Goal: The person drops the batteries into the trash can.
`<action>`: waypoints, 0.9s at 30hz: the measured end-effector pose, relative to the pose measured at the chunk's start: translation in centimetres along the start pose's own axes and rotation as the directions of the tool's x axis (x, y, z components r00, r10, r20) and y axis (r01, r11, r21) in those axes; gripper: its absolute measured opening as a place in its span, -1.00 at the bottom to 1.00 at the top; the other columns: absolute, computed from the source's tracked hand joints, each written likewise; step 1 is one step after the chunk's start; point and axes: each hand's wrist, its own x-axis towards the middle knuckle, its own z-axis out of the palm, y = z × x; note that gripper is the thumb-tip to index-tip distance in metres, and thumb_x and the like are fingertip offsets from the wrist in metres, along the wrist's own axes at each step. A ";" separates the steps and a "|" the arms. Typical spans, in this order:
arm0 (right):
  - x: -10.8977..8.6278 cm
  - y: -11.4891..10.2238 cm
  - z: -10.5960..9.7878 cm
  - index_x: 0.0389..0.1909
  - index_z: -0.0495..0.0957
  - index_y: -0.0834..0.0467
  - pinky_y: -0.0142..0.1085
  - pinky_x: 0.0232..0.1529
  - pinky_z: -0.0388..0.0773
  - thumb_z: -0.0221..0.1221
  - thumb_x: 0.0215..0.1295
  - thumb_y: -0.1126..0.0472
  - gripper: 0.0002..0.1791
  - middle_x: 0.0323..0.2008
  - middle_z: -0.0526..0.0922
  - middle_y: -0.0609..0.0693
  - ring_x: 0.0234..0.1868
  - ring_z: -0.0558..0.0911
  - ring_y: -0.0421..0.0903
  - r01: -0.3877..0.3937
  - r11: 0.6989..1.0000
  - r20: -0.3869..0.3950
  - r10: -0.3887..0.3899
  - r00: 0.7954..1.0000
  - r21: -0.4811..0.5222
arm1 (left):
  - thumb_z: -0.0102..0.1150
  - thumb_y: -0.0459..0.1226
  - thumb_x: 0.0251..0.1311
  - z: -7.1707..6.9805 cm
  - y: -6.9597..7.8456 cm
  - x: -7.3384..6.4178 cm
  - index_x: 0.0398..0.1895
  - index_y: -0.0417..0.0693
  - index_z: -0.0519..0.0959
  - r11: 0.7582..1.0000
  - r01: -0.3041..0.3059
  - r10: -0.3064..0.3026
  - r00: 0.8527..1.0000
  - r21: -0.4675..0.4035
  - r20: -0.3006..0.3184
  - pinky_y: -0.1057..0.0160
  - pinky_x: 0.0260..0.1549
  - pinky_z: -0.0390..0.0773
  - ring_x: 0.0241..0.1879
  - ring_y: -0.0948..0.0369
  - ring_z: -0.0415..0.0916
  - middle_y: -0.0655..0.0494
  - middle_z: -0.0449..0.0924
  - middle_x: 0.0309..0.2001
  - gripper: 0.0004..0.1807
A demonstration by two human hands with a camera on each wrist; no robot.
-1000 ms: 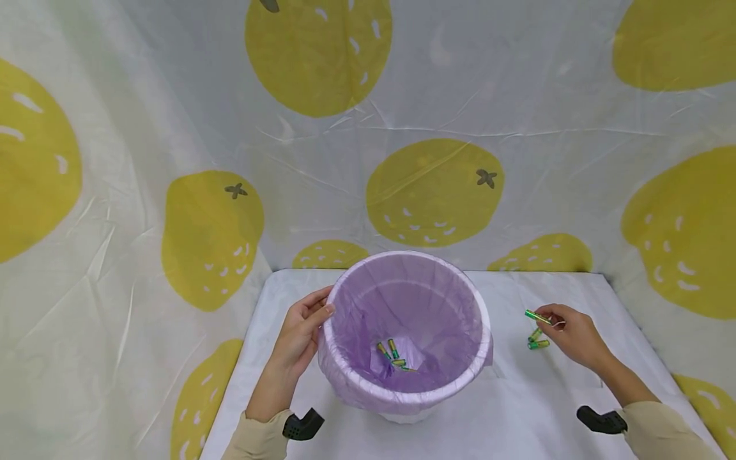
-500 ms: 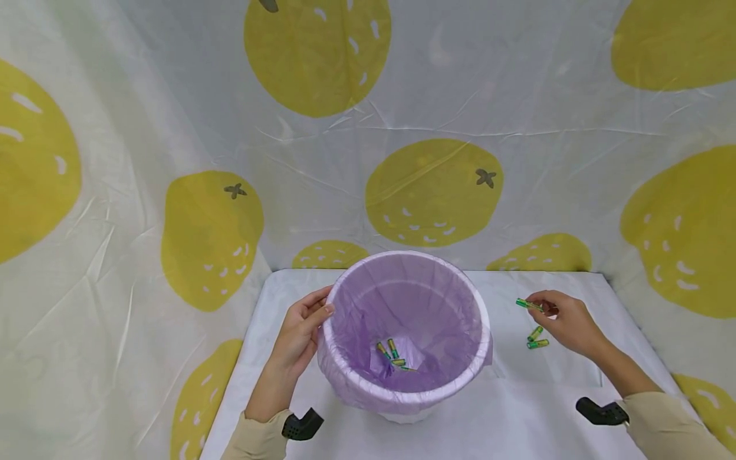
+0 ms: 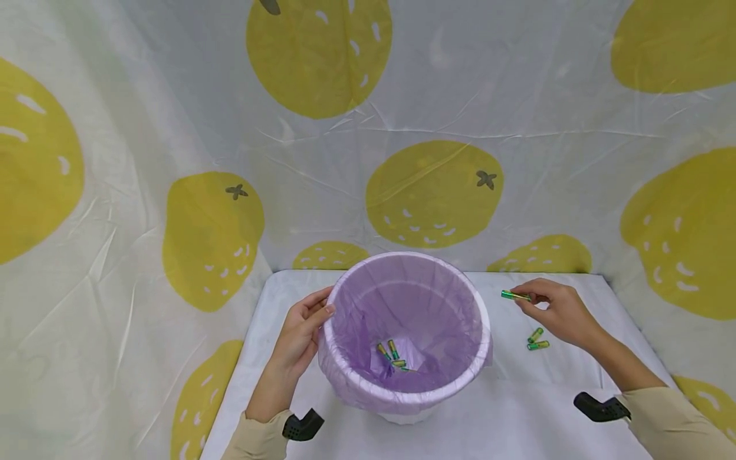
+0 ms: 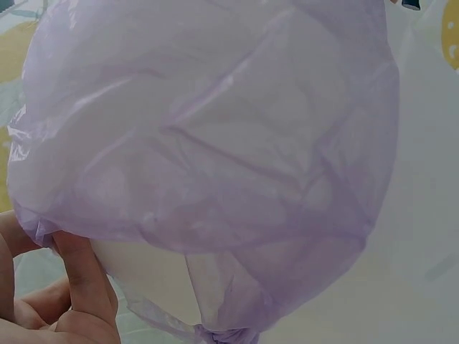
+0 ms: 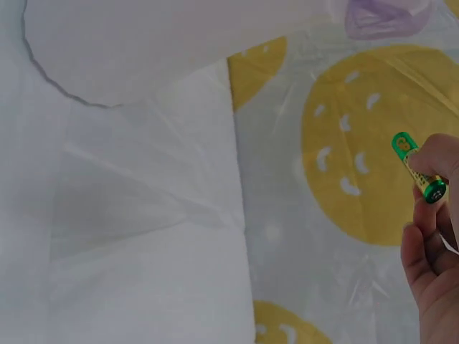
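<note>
A white bin (image 3: pixel 485 332) lined with a purple plastic bag (image 4: pixel 237 143) stands in the middle of the table. My left hand (image 3: pixel 298 335) grips its rim on the left side, thumb over the edge and fingers outside. Inside, at the bottom, lie several green and yellow batteries (image 3: pixel 393 349). Right of the bin, above the table, my right hand (image 3: pixel 556 310) pinches one green and yellow battery (image 5: pixel 414 166) between thumb and fingers. Below that hand two more batteries (image 3: pixel 538 345) lie close together on the table.
A white cloth covers the table (image 3: pixel 517 415). White sheeting printed with yellow fruit (image 3: pixel 435 193) hangs behind the table and along both sides. Each wrist carries a black camera mount (image 3: pixel 601 407).
My right hand has lifted the battery away from the two on the table and carried it left, toward the bin and farther back. My left hand has stayed on the rim.
</note>
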 end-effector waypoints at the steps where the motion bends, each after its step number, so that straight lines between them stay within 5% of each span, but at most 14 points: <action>1: 0.3 -0.3 -0.1 -0.16 0.77 0.12 -0.64 -0.21 0.49 0.46 0.04 0.50 -0.65 -0.25 0.70 -0.13 -0.36 0.49 -0.30 0.008 1.000 0.000 -0.008 1.000 -0.001 | 0.07 -0.57 0.38 0.0 0.0 0.0 0.39 -0.58 0.28 1.000 0.000 0.000 1.000 0.000 0.000 0.34 -0.06 0.62 -0.04 0.17 0.58 -0.07 0.57 0.01 -0.47; 16: 4.9 -4.9 -1.4 -0.15 0.74 0.16 -0.62 -0.16 0.51 0.41 0.11 0.53 -0.69 -0.24 0.70 -0.12 -0.35 0.54 -0.27 0.054 0.995 0.012 -0.055 0.998 0.079 | 0.08 -0.57 0.39 0.0 0.2 0.0 0.39 -0.57 0.29 1.000 0.011 -0.011 1.000 -0.001 -0.004 0.33 -0.09 0.63 -0.06 0.17 0.58 -0.07 0.57 0.01 -0.47; 27: 8.9 -8.3 -0.6 -0.14 0.75 0.09 -0.55 -0.21 0.56 0.42 0.16 0.46 -0.71 -0.27 0.66 -0.23 -0.33 0.53 -0.26 0.167 0.978 0.081 -0.178 0.981 0.125 | 0.08 -0.57 0.38 0.1 0.3 -0.1 0.39 -0.57 0.28 1.000 0.009 -0.009 1.000 -0.005 0.003 0.35 -0.09 0.62 -0.07 0.19 0.56 -0.05 0.55 0.00 -0.46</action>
